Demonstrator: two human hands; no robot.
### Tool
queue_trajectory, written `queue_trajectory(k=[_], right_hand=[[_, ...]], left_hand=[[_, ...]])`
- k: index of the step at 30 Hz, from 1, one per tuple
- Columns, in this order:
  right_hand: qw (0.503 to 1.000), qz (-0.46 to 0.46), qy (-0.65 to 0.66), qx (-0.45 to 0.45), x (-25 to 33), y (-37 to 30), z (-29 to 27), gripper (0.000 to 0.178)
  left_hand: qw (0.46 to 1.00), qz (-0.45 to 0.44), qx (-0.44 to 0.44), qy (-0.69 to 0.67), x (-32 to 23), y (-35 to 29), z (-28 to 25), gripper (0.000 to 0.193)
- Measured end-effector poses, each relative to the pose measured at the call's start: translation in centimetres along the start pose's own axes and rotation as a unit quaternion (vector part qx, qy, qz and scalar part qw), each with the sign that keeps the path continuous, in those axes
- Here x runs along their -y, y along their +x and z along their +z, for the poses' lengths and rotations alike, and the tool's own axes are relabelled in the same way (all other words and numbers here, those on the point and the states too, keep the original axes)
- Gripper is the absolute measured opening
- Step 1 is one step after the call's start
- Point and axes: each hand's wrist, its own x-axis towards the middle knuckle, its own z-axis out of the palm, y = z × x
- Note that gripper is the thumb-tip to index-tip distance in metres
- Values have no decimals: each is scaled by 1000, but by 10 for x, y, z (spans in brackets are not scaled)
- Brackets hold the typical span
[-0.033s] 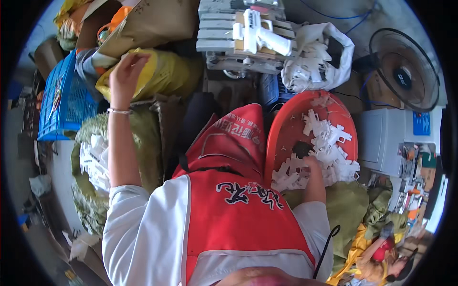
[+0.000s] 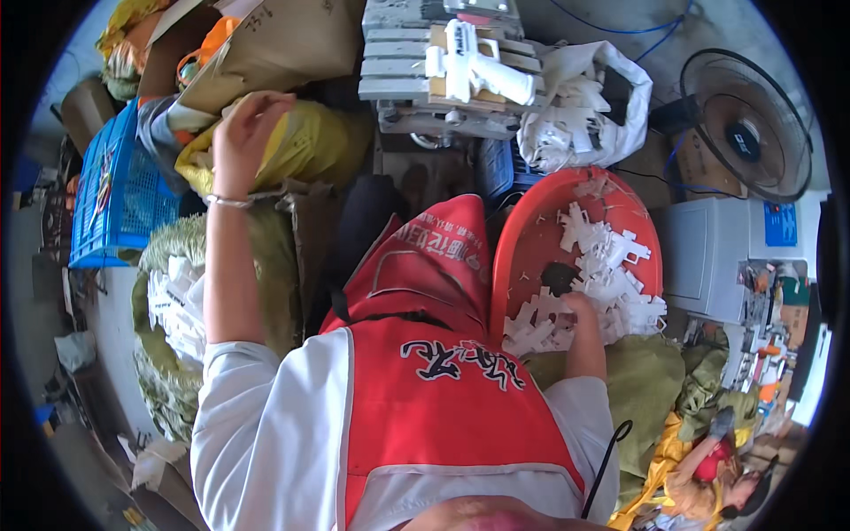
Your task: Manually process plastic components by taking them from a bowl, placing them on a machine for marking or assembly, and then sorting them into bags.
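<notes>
My left hand is raised in front of a yellow sack, its fingers loosely bent and nothing visible in them. Low in the red basin, my right hand reaches among white plastic toy-pistol pieces; its fingertips are hard to make out there. A dark lump lies just beyond that hand. One white toy pistol rests on a slatted grey fixture ahead of me, apart from both hands.
Left of me, a green woven sack holds more white pieces, with a blue crate farther off. A white bag of pieces stands behind the basin. A fan is at far right. Another person sits at lower right.
My left hand has shifted slightly to the right in front of the yellow sack. My right hand stays in the basin, and the toy pistol keeps its place on the fixture.
</notes>
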Motion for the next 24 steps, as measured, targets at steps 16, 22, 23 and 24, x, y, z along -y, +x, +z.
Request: queue_trajectory(k=[16, 22, 23, 24], right_hand=[[686, -367, 617, 120, 103, -126, -59, 38], [666, -619, 415, -24, 273, -234, -79, 38], [663, -651, 369, -20, 295, -266, -79, 40], [629, -717, 292, -70, 315, -265, -78, 40]], left_hand=[[956, 229, 123, 136, -30, 90, 119, 31], [991, 111, 62, -37, -14, 78, 87, 26], [992, 74, 55, -81, -8, 72, 79, 26], [991, 60, 56, -105, -8, 65, 72, 25]])
